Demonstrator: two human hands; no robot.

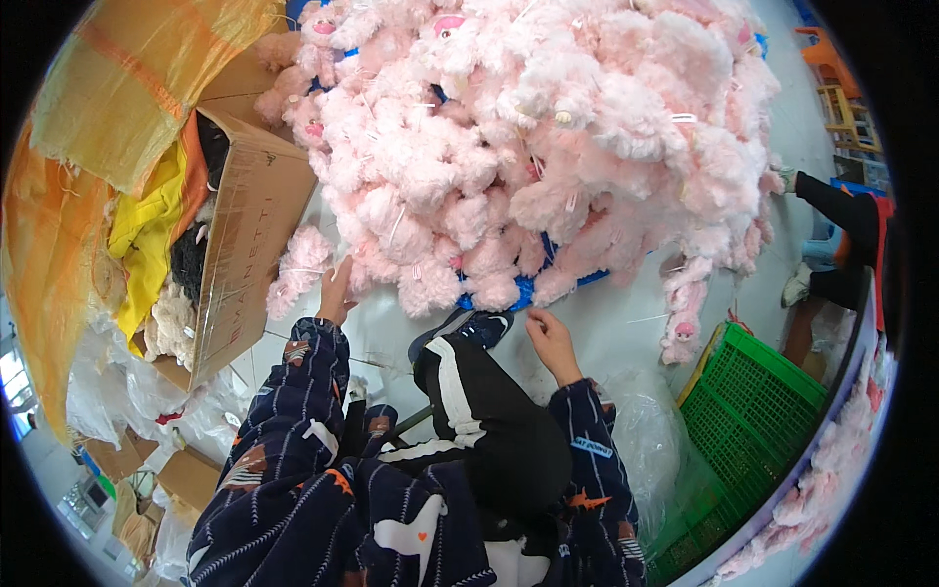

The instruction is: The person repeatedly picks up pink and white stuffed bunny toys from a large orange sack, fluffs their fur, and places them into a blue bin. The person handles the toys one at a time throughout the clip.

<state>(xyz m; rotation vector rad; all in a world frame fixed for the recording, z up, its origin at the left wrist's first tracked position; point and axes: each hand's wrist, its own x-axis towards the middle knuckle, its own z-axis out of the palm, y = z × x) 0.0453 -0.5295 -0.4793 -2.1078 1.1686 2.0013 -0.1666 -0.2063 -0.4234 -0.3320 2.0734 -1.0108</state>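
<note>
My left hand (335,292) reaches to the edge of a big heap of fluffy pink plush toys (421,166). Its fingers are stretched out between the heap and a single pink plush toy (301,262) lying beside the cardboard box; I see nothing gripped in it. My right hand (554,344) hovers over the floor in front of the heap, its fingers loosely curled, with nothing visible in them. Blue plastic sheeting (523,291) shows under the front of the pile. Another pink plush toy (684,311) lies apart at the right.
On the left stands an open cardboard box (256,245) with yellow cloth (156,230) and plush pieces in it, beside orange woven sacking (59,264). A green plastic crate (748,421) and clear plastic bags (636,430) are at my right. Another person's leg (836,205) shows at far right.
</note>
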